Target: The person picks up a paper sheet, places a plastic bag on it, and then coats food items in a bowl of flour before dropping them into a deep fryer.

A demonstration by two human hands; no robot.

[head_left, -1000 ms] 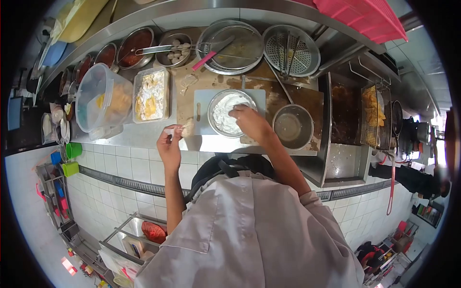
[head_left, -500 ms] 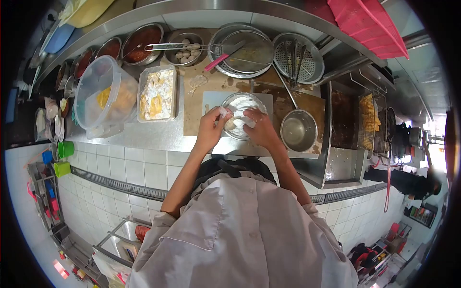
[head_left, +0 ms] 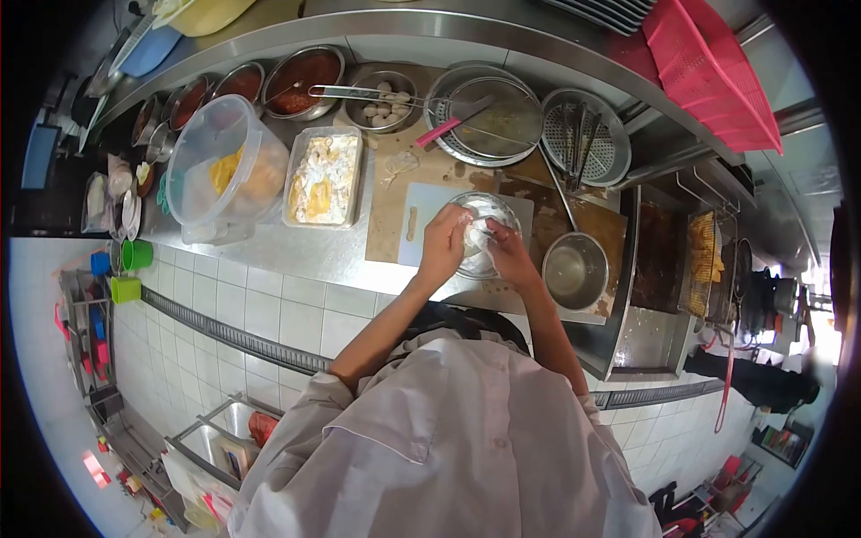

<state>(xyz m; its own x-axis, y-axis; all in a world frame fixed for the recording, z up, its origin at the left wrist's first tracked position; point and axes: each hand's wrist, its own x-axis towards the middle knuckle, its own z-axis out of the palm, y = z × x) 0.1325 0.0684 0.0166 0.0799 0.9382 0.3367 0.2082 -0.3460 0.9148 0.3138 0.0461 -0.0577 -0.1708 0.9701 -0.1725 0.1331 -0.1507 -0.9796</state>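
Note:
A metal bowl [head_left: 509, 213] of white powder stands on a white cutting board [head_left: 414, 199]. Over it, my left hand [head_left: 446, 235] and my right hand [head_left: 509, 255] are close together, fingers curled round a white, powder-coated piece [head_left: 478, 235]. Powder clings to the fingertips of both. To the left are a rectangular tray [head_left: 320, 177] of powdered yellowish pieces and a large clear tub [head_left: 204, 170] with yellow pieces. At the right sits a metal pot [head_left: 575, 271] holding liquid.
Behind stand bowls of red sauce [head_left: 305, 82], a bowl of round balls [head_left: 380, 100], a strainer with a pink-handled knife [head_left: 456, 121] and a colander with tongs [head_left: 587, 137]. A fryer basket [head_left: 705, 260] is at the right, a pink basket [head_left: 708, 72] above. A person in dark clothes [head_left: 753, 377] is far right.
The whole view has shifted, with the counter now farther right and lower. My hands have come closer together and now close round the white piece over the bowl.

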